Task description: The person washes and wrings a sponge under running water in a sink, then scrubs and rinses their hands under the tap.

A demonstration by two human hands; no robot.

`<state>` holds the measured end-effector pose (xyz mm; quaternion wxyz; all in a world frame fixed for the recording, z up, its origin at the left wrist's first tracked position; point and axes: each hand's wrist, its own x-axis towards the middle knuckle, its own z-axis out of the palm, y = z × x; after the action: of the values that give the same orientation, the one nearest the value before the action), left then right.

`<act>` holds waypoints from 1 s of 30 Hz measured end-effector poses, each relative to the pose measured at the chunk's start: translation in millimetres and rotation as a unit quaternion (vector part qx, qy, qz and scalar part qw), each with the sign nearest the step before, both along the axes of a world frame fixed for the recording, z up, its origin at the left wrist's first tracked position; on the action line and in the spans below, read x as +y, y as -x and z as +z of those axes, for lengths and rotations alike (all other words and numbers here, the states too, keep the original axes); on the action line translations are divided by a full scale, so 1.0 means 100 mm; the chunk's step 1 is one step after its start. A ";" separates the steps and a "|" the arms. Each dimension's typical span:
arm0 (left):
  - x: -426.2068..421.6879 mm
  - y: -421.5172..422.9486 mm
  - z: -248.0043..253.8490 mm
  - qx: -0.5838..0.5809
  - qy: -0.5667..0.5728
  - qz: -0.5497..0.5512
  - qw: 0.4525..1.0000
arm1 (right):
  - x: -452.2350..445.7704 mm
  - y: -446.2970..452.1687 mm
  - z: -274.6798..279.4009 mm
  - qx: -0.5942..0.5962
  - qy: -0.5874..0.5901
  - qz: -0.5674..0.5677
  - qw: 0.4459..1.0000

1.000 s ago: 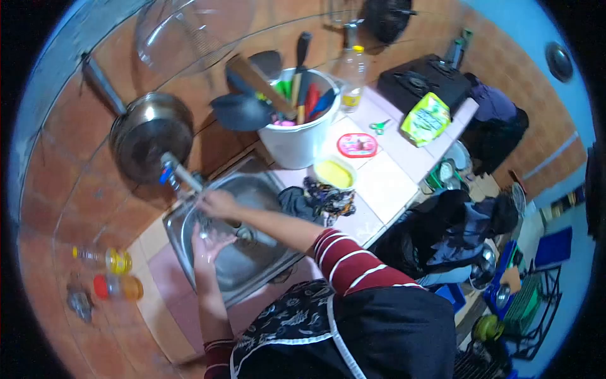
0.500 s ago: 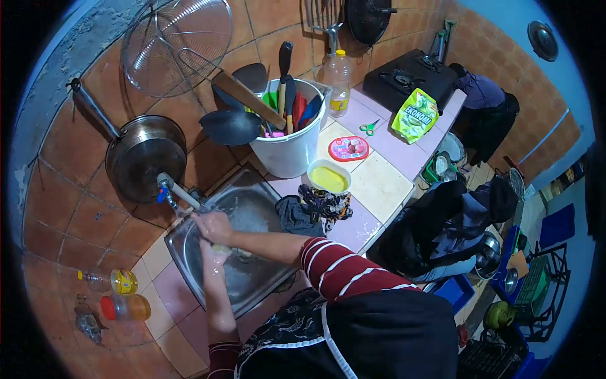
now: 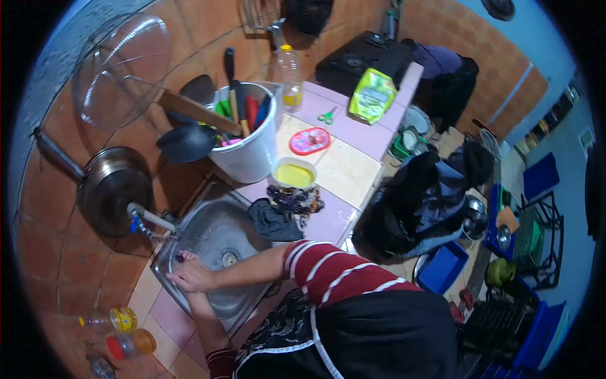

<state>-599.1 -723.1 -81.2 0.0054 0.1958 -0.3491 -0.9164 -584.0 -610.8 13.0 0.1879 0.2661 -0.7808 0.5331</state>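
Observation:
Both of my hands are over the left side of the metal sink (image 3: 218,221). My right hand (image 3: 192,275) is wrapped over my left hand and wrist, its fingers pressed round them. Just past it, some fingertips of my left hand (image 3: 187,255) show beside a small dark spot that I cannot make out. The rest of that hand is covered. The tap (image 3: 150,221) with a blue handle stands just beyond the hands. Dark wet cloths (image 3: 276,220) lie at the sink's right rim, beside an oval tub of yellow stuff (image 3: 294,174).
A white bucket (image 3: 249,155) of utensils stands behind the sink. A pan (image 3: 113,189) hangs on the wall. Jars (image 3: 132,344) stand at lower left. Scissors (image 3: 327,116), a red lid (image 3: 309,141) and a green pouch (image 3: 372,98) lie on the counter. Two people are at right.
My hands have moved from by the tap down towards the near left part of the sink, with the right hand now over the left. The view has shifted, so surroundings appear further left.

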 end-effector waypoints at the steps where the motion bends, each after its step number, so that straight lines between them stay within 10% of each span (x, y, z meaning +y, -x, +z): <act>1: -0.02 0.01 0.00 -0.017 0.024 0.002 1.000 | -0.05 0.07 -0.05 0.000 -0.015 0.023 1.000; 12: -0.13 0.22 -0.05 -0.093 0.154 -0.039 0.983 | -0.22 0.44 -0.11 -0.294 -0.201 0.072 0.932; 15: -0.26 0.03 -0.16 -0.098 0.140 -0.059 0.984 | -0.47 0.70 -0.50 -0.409 0.001 0.128 0.904; 20: -0.27 -0.03 -0.17 -0.105 0.113 -0.053 0.987 | 0.28 0.54 0.40 -0.344 -0.048 0.086 0.934; 30: -0.23 0.27 0.03 -0.122 0.052 -0.049 0.990 | 0.03 0.23 0.28 -0.192 -0.133 0.073 0.970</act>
<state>-626.2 -745.6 -78.3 -0.0718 0.2884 -0.4031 -0.8656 -606.5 -608.1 41.2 -0.0421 0.2377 -0.8443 0.4784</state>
